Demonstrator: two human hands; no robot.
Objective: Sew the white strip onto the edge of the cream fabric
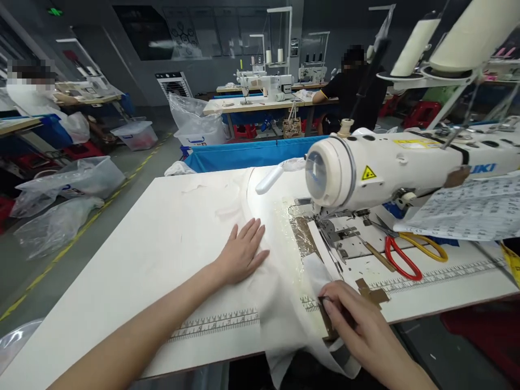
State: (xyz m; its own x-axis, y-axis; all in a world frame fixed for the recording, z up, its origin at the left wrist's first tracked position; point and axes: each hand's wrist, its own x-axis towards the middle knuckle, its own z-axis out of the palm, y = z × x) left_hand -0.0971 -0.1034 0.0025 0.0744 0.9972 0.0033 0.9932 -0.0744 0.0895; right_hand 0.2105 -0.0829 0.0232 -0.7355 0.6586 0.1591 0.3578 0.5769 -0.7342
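My left hand [242, 253] lies flat with spread fingers on white fabric [280, 303] that drapes over the table's front edge. To the right, my right hand [345, 314] is closed in a pinch on a small dark item [324, 299] near the fabric's edge. The item is too small to name. A white sewing machine [365, 168] stands beyond my right hand, with its needle area above a metal plate. A narrow white strip [325, 246] runs beside the plate.
Red-handled scissors [402, 260], yellow-handled scissors [426, 245] and a wooden-handled tool [379, 255] lie right of the needle area. Printed sheets [471, 208] hang at the machine's right. A blue cloth trough [247, 155] borders the white table [122, 271]. Two people sit farther back.
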